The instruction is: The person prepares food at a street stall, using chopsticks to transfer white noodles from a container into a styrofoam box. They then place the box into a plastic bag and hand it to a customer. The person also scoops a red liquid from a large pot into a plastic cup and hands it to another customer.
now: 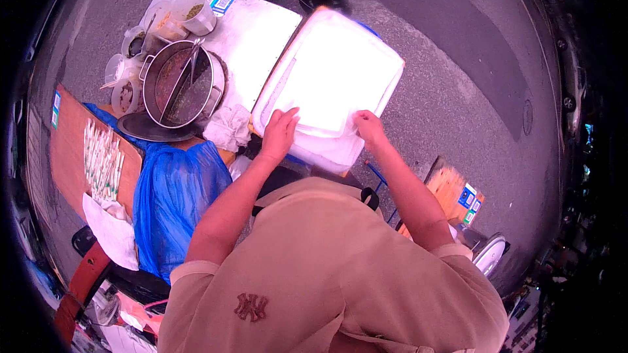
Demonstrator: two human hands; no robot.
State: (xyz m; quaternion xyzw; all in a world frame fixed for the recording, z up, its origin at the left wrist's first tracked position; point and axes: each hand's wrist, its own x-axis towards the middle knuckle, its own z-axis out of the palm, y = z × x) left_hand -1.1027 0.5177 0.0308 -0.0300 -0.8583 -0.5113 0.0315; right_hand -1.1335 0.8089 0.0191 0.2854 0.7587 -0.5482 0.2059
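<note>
A bright, overexposed white sheet lies over a white rectangular box in front of me. I cannot make out whether the sheet is cloth, paper or plastic. My left hand is at its near left part, fingers bent and closed on the sheet. At the near right edge, my right hand pinches the same sheet, fingers curled together. To the left stands a two-part metal pot of dark broth, with metal tongs resting across it. A crumpled white cloth sits between the pot and the box.
Plastic tubs of condiments cluster beyond the pot on a white tabletop. Skewers lie on a brown board at left, beside a blue plastic bag. A wooden board is at right. Asphalt surrounds the stall.
</note>
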